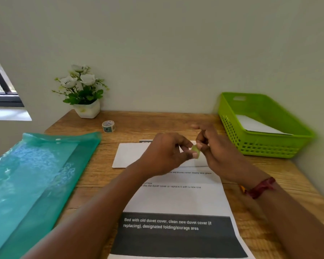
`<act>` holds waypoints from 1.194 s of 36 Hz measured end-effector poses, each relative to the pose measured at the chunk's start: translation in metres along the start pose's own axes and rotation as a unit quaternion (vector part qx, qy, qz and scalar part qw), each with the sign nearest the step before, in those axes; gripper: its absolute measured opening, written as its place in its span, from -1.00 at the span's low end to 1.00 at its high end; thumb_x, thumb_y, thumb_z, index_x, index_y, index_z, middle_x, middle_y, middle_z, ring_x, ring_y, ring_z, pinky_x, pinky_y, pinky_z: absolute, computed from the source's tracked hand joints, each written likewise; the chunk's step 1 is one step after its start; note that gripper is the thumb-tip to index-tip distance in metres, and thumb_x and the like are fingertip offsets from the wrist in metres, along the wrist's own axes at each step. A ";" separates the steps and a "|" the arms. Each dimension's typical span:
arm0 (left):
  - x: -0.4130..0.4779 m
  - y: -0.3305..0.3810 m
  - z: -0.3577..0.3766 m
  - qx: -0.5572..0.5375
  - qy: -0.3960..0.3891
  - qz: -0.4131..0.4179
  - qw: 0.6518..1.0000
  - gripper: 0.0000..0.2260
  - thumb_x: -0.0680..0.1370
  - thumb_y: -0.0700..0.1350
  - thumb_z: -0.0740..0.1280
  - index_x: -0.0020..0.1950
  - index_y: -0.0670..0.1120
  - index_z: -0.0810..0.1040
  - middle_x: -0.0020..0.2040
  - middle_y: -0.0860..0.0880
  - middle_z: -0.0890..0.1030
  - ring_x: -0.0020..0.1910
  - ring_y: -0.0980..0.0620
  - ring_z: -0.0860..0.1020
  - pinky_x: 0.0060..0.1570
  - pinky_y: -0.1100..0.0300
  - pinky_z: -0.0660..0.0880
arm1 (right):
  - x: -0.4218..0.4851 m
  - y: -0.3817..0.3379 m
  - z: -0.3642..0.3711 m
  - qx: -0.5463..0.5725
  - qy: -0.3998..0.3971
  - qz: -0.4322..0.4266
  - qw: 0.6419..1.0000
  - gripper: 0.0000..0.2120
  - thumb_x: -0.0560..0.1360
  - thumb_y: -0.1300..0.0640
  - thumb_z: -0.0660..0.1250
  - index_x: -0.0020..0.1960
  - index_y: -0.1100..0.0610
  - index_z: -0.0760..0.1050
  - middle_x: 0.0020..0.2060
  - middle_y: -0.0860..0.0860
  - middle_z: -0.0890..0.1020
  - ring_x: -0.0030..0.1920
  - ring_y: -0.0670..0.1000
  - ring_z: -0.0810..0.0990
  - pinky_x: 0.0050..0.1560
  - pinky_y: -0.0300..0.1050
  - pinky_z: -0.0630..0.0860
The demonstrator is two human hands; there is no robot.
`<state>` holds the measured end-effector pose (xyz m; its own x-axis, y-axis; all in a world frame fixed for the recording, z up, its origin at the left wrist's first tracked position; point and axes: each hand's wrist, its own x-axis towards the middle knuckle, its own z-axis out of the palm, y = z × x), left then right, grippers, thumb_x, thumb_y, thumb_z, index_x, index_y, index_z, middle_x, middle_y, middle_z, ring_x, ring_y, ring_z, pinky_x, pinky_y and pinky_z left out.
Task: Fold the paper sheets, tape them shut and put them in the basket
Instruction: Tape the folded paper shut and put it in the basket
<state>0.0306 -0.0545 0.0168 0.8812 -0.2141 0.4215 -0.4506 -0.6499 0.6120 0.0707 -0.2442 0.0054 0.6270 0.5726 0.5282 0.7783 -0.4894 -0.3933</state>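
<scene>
Left hand [163, 154] and right hand [213, 148] pinch a tape piece [195, 150] over the wooden table [138, 126] by the wall [176, 53].

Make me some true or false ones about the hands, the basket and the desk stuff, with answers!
1. The green basket holds a folded white paper. True.
2. The tape roll sits inside the basket. False: it stands on the table near the flower pot.
3. The left hand and right hand both pinch a green tape piece. True.
4. The teal folder lies on the person's right. False: it lies on the left.
</scene>
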 end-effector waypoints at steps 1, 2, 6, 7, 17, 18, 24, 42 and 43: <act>0.000 0.001 0.000 -0.008 0.002 0.002 1.000 -0.83 0.47 0.00 0.51 -0.02 -0.06 0.70 -0.17 0.15 0.64 -0.21 0.11 0.57 -0.18 0.31 0.47 | -0.001 -0.002 -0.001 -0.005 -0.006 -0.004 1.000 -0.50 0.57 0.27 0.23 0.39 -0.10 0.18 -0.17 -0.16 0.44 -0.16 -0.10 0.51 -0.16 0.04 0.52; 0.000 0.002 0.000 -0.015 0.006 0.007 1.000 -0.86 0.48 -0.01 0.49 -0.04 -0.05 0.71 -0.17 0.13 0.66 -0.21 0.12 0.56 -0.17 0.30 0.47 | -0.001 -0.003 -0.002 -0.007 -0.009 -0.007 1.000 -0.50 0.57 0.27 0.23 0.39 -0.10 0.17 -0.17 -0.16 0.44 -0.15 -0.08 0.52 -0.17 0.06 0.53; -0.001 0.002 0.000 -0.007 0.026 0.029 0.999 -0.91 0.52 -0.06 0.46 -0.06 -0.07 0.71 -0.16 0.10 0.69 -0.18 0.14 0.58 -0.17 0.32 0.46 | -0.002 -0.008 -0.003 -0.004 -0.015 -0.011 1.000 -0.49 0.57 0.25 0.26 0.38 -0.13 0.17 -0.15 -0.14 0.47 -0.15 -0.08 0.53 -0.14 0.06 0.53; -0.001 0.001 0.000 0.002 0.029 0.033 0.999 -0.91 0.53 -0.06 0.45 -0.07 -0.07 0.71 -0.16 0.09 0.69 -0.19 0.13 0.58 -0.18 0.31 0.46 | -0.002 -0.008 -0.003 -0.006 -0.015 -0.014 1.000 -0.50 0.57 0.25 0.27 0.38 -0.12 0.18 -0.15 -0.12 0.48 -0.15 -0.07 0.53 -0.15 0.06 0.53; 0.001 -0.001 0.001 0.022 0.014 0.019 0.999 -0.93 0.58 -0.12 0.37 -0.04 -0.09 0.64 -0.20 0.10 0.62 -0.20 0.14 0.53 -0.18 0.22 0.48 | -0.002 -0.014 0.002 0.019 0.033 -0.009 0.999 -0.64 0.59 0.12 0.27 0.32 -0.11 0.27 -0.17 -0.10 0.52 -0.16 -0.01 0.55 -0.16 0.09 0.54; 0.000 -0.001 0.001 0.024 0.012 0.010 1.000 -0.93 0.59 -0.13 0.36 -0.04 -0.09 0.63 -0.21 0.13 0.59 -0.21 0.17 0.52 -0.20 0.29 0.44 | -0.002 -0.013 0.003 0.018 0.037 -0.003 0.999 -0.62 0.58 0.17 0.28 0.32 -0.09 0.28 -0.15 -0.11 0.52 -0.14 -0.02 0.56 -0.16 0.08 0.54; 0.001 0.001 0.002 -0.011 0.061 -0.088 0.994 -0.88 0.60 -0.09 0.34 -0.08 -0.09 0.60 -0.24 0.11 0.57 -0.29 0.24 0.46 -0.33 0.45 0.32 | 0.000 -0.019 0.005 0.032 0.161 0.081 0.983 -0.78 0.50 0.18 0.42 0.11 -0.03 0.53 -0.27 -0.14 0.58 -0.21 -0.12 0.58 -0.22 -0.23 0.52; -0.003 0.010 0.006 -0.044 0.106 -0.191 0.975 -0.85 0.62 -0.07 0.32 -0.08 -0.09 0.62 -0.31 0.15 0.52 -0.36 0.20 0.49 -0.34 0.28 0.40 | 0.003 -0.046 0.011 0.225 0.017 0.378 0.898 -0.82 0.46 0.11 0.47 -0.23 0.20 0.60 -0.37 0.08 0.68 -0.41 -0.01 0.63 -0.54 -0.22 0.42; -0.003 0.010 0.005 -0.044 0.109 -0.193 0.974 -0.85 0.61 -0.07 0.33 -0.08 -0.10 0.63 -0.32 0.16 0.52 -0.36 0.20 0.48 -0.35 0.27 0.38 | 0.003 -0.046 0.011 0.227 0.017 0.381 0.896 -0.83 0.46 0.13 0.46 -0.23 0.21 0.60 -0.37 0.08 0.68 -0.41 0.00 0.62 -0.54 -0.22 0.42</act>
<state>0.0245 -0.0641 0.0181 0.9408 0.1994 0.2742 -0.1105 -0.5842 0.8041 0.0367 -0.2127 0.0167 0.9869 0.1614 -0.0038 0.0630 -0.4066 -0.9114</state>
